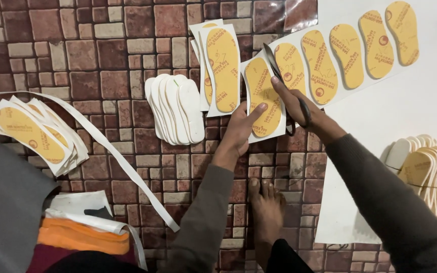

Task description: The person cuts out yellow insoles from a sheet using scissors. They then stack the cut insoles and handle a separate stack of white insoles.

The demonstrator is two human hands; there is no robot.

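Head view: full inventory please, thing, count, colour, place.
scissors: one, dark, in right hand, blades up over the sheet
insole sheet: one, white with a row of yellow insole prints, upper right
cut insole piece: one, yellow on white, under left fingertips
cut pieces: small stack, yellow on white, top centre
white insoles: fanned stack, centre
cut pieces pile: yellow on white, left
paper strip: one, white, lying diagonally
insole stack: cream, right edge
floor covering: brick pattern
foot: one, bare, bottom centre
left hand: flat on piece
right hand: grip on scissors
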